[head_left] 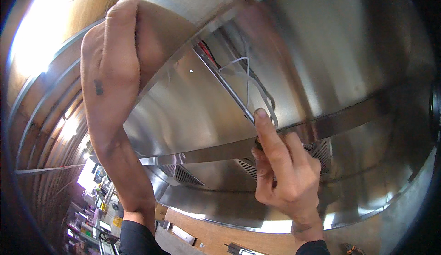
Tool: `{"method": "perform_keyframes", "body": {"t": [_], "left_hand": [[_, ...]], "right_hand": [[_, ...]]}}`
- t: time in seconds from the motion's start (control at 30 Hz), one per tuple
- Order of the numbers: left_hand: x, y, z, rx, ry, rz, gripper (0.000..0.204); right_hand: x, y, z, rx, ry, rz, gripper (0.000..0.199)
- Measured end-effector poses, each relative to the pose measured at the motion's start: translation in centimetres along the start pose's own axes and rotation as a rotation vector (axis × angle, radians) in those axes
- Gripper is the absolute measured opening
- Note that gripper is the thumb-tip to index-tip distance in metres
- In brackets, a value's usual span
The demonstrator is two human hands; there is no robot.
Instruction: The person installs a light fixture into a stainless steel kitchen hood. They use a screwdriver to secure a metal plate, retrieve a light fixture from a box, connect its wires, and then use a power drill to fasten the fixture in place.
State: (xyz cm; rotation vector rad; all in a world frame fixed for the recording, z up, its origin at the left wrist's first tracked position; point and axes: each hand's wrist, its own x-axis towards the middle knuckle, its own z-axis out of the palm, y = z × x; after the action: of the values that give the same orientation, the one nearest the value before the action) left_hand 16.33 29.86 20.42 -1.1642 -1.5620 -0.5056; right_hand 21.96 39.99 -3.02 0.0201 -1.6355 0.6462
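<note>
In my right hand (289,172) is what looks like a screwdriver (228,87), with a long, thin metal shaft. My index finger lies along the shaft, and the handle is mostly hidden in my palm. The shaft slants up and left to an opening in a shiny stainless steel housing (170,112). Beside it, a pale wire (248,82) loops down, and red and black wires (209,52) show at the opening's upper end. My left hand (117,34) is raised at the housing's upper left edge; most of its fingers are hidden, so their grip cannot be made out.
Slotted vents (187,175) sit along the lower part of the housing. Below is a wooden surface (216,229), with orange-handled pliers (353,249) at the lower right. A cluttered workshop (98,209) stretches away on the left, under a ribbed ceiling (43,131) with bright lamps.
</note>
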Motion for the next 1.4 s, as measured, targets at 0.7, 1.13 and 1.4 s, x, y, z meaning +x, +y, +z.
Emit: {"method": "perform_keyframes", "body": {"t": [0.7, 1.13, 1.4], "left_hand": [[-2.6, -7.2, -3.1, 0.118, -0.291, 0.373, 0.032], [-30.7, -3.8, 3.6, -1.055, -0.121, -0.659, 0.047], [-33.0, -0.5, 7.9, -1.509, 0.093, -0.861, 0.046]], "right_hand": [[-3.0, -2.4, 9.6, 0.286, 0.059, 0.283, 0.036], [-2.2, -5.6, 8.4, 0.618, -0.343, 0.452, 0.039], [-2.6, -5.2, 8.8, 0.496, -0.257, 0.460, 0.044]]}}
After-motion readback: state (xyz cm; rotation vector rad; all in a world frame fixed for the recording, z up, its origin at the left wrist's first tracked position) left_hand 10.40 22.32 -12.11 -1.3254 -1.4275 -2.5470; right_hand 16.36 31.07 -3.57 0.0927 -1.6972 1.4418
